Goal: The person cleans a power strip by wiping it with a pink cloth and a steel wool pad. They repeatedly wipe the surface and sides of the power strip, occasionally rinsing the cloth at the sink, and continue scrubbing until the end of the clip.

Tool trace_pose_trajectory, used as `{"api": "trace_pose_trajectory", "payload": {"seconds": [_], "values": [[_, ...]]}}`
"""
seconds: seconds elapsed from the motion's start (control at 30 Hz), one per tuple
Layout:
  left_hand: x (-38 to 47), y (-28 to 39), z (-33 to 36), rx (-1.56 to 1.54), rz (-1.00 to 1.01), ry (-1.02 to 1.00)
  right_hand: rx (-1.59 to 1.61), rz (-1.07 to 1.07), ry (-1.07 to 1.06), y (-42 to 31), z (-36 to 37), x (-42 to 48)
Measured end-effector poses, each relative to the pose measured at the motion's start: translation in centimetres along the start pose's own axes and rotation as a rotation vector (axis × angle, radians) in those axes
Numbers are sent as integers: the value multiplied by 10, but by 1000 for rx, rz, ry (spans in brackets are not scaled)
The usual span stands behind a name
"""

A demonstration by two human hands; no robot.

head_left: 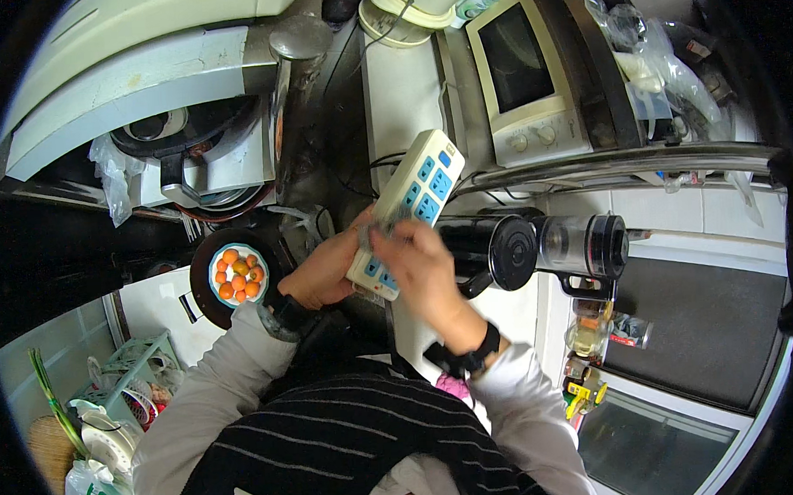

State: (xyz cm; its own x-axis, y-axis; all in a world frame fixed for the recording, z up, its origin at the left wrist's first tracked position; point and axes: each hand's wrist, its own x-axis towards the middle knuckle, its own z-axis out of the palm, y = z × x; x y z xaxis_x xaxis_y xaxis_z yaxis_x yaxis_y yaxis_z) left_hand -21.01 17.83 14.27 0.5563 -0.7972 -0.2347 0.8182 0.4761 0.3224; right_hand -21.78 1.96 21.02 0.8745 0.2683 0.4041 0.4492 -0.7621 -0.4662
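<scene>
A white power strip (405,214) with blue socket faces is held up at a slant in front of me. My left hand (328,267) grips its side near the lower end. Over its middle is my right hand (420,263), fingers bent; a blurred greyish thing, perhaps a scouring pad or cloth, lies under the fingertips against the sockets. Right of the strip stand a black kettle (496,251) and a clear jug with a black lid and handle (576,249). Black bands circle both wrists.
A plate of small orange fruits (238,275) sits at the left on a dark round lid or pan (202,282). A microwave oven (528,76) is at the upper right, beside a metal rack rail (632,164). A pan (179,141) rests upper left. Cables trail behind the strip; jars stand by the window.
</scene>
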Motion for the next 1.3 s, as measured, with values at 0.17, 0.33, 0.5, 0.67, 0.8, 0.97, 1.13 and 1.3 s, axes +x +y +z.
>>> {"api": "trace_pose_trajectory", "payload": {"seconds": [0.17, 0.33, 0.5, 0.67, 0.8, 0.97, 1.13, 1.3], "values": [[2, -1, 1, 46, -32, -98, -99, 232, 321, 51, -2, 37], [1, -4, 3, 39, 56, 5, -5, 8, 156, 42, 9, 14], [2, 4, 7, 150, 11, -9, -300, 281, 288, 51, -1, 31], [1, 10, 20, 359, 77, 60, -141, 145, 129, 26, -11, 37], [3, 5, 28, 534, 100, 61, -103, 319, 161, 57, -19, 40], [6, 1, 18, 786, 100, 271, 52, 69, -41, 21, -12, 7], [12, -8, 19, 967, 264, 135, -177, 316, 198, 56, -27, 39], [8, -5, 20, 951, 268, 233, 126, 216, 50, 8, -7, 3]]}}
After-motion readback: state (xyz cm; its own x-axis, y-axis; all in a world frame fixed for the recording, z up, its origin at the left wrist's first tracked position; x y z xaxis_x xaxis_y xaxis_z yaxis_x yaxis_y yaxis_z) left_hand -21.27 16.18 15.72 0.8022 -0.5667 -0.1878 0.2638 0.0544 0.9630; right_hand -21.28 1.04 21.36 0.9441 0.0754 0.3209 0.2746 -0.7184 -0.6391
